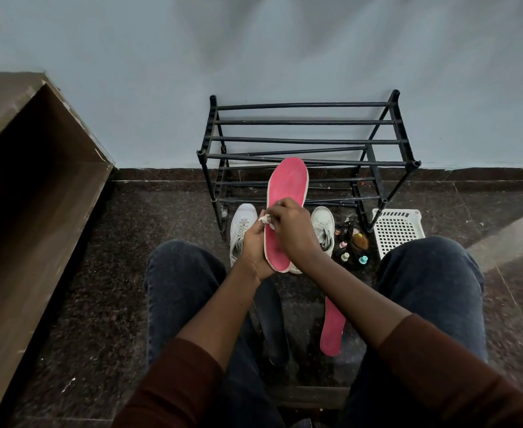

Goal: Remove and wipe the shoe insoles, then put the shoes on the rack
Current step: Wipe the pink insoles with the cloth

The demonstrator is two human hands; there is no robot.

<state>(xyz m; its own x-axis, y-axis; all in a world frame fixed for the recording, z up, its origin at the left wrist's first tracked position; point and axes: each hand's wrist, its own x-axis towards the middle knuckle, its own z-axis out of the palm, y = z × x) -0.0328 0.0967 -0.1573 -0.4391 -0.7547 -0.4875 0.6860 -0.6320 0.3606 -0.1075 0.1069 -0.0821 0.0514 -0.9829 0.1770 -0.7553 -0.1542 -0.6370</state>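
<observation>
My left hand (254, 245) grips the heel end of a pink insole (286, 193), holding it upright in front of me. Across its middle lies my right hand (291, 227), pinching a small white cloth (265, 219) against the insole's left edge. A second pink insole (331, 332) lies on the floor between my knees. Two white lace-up shoes stand on the floor behind my hands, one to the left (241, 230) and one to the right (323, 227). The black tube shoe rack (306, 140) stands against the wall with bare shelves.
A white perforated basket (397, 228) sits right of the rack. Small bottles and a brush (354, 245) lie beside the right shoe. A brown wooden cabinet (28, 193) fills the left side. A dark insole-like shape (272, 322) lies on the floor between my legs.
</observation>
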